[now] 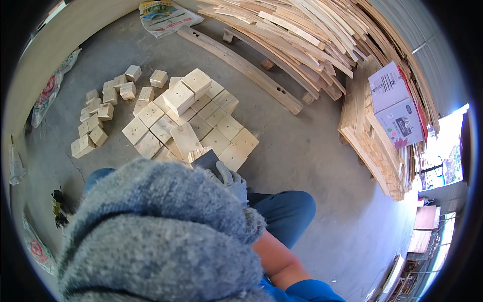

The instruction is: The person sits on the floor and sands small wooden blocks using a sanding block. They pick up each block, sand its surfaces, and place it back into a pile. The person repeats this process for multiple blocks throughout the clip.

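Observation:
My right hand, in a grey glove, curls its fingers over the edge of a dark grey, flat rectangular piece. That piece lies against a pale wooden block; whether it is sandpaper I cannot tell. Just beyond the hand, a cluster of wooden blocks sits close together on the floor, several with a small dark mark on top. A taller wooden block stands on the cluster. Fuzzy grey fabric fills the lower middle and hides my left hand.
Loose wooden blocks lie scattered to the left. A long beam with holes crosses the floor beyond the cluster, before a heap of wooden strips. At right, a cardboard box rests on stacked boards. A printed sack lies at the back.

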Motion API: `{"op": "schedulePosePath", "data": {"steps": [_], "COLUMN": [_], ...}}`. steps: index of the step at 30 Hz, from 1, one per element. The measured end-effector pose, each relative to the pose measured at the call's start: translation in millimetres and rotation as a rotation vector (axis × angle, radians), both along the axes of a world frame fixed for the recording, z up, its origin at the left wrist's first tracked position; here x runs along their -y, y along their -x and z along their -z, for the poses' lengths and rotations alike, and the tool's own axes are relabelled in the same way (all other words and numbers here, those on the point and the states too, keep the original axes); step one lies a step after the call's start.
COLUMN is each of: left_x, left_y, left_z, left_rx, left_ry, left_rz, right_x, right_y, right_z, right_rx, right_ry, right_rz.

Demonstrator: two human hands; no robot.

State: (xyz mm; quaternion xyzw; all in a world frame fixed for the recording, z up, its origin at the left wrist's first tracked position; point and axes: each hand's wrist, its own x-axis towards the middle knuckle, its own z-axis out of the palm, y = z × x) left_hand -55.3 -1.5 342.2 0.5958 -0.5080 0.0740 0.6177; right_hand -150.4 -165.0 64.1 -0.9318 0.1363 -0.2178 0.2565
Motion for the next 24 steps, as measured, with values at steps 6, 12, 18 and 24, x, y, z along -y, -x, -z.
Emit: {"op": "schedulePosePath", "data": {"steps": [6,12,18,24], "left_x": [12,23,39,53], "left_y": [-5,-13,-24,-28], "left_z": [-4,-4,-4,-3], "left_rx": [0.012,0.01,0.017,0.033], "left_ry": [-0.041,-0.078,-0.113,-0.14], "left_rz": [-0.011,-0.019,-0.023,-0.014], "right_x": [1,6,4,4], "right_y": [-5,-1,-2,0], "right_z": [-10,-6,-5,-5], "right_rx": [-0.014,-0.068,-0.072,-0.098], "right_ry": [0.239,0.215,0.213,0.179], "right_rz": [-0.049,-0.086,-0.076,-0.076]}}
